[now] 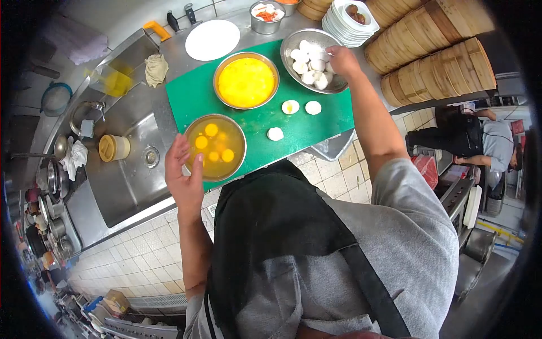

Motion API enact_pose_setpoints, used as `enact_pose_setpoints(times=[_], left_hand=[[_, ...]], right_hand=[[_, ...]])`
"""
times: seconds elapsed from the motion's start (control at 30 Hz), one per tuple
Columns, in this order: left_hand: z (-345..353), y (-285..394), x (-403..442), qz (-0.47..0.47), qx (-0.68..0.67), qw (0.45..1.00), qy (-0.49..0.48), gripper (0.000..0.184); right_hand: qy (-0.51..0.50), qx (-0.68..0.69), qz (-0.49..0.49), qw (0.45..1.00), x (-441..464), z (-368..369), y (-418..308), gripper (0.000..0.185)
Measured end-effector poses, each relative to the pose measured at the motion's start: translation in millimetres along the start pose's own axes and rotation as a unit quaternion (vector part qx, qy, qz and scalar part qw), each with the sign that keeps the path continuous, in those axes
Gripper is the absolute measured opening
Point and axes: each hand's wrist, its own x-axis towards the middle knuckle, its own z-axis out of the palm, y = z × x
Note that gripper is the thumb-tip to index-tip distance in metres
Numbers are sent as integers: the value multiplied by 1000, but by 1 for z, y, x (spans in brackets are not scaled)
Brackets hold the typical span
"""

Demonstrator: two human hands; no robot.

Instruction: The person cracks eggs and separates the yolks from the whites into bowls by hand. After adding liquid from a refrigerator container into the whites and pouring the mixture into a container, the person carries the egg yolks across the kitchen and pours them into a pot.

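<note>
My left hand [185,169] is open beside the left rim of a metal bowl [243,148] that holds several yolks [201,142] in cloudy liquid. At the upper right, my right hand [342,59] reaches over the rim of a colander [291,46] with several white eggs or eggshells [305,56]; what its fingers hold, if anything, is too small to tell. Three white pieces lie on the green board [265,155], one showing yellow inside [290,107]. Behind the yolk bowl stands a larger bowl of yellow liquid [247,83].
A sink [127,186] with a lidded tub [114,148] lies left. At the back are a white plate [212,40], an orange-handled tool [157,30] and a metal container [267,25]. Bamboo steamers [437,73] and stacked dishes [349,28] stand right. Another person [497,141] is farther right.
</note>
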Motion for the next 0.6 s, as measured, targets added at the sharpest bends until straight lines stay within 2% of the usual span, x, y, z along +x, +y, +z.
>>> enact_pose_setpoints(times=[0.03, 0.17, 0.27, 0.33, 0.4, 0.47, 0.5, 0.53, 0.6], left_hand=[[-3, -2, -1, 0, 2, 1000, 1, 53], [-12, -2, -8, -6, -15, 1000, 22, 51], [-16, -3, -11, -16, -13, 999, 35, 50], [-20, -6, -13, -22, -8, 999, 45, 49], [-22, -9, -12, -32, 0, 999, 44, 47], [-24, -18, -11, -37, 16, 998, 47, 45], [-25, -22, -10, -41, 31, 997, 51, 42], [-26, -24, -8, -45, 34, 997, 56, 42], [-27, -29, -4, -113, 71, 990, 51, 38]], right_hand=[[-8, -47, -20, 999, 11, 11, 9, 32], [-19, -17, -31, 999, 27, 23, 9, 36], [-73, -38, -36, 996, 13, 3, -13, 38], [15, -85, -33, 996, 8, -4, -19, 39], [-6, -38, -34, 999, 2, -15, -21, 39], [80, 88, -16, 993, -5, -20, -21, 43], [77, 248, -17, 965, 9, -7, -5, 45], [38, 429, -4, 903, -10, -16, -23, 42], [-17, 602, -9, 798, -51, -29, -57, 41]])
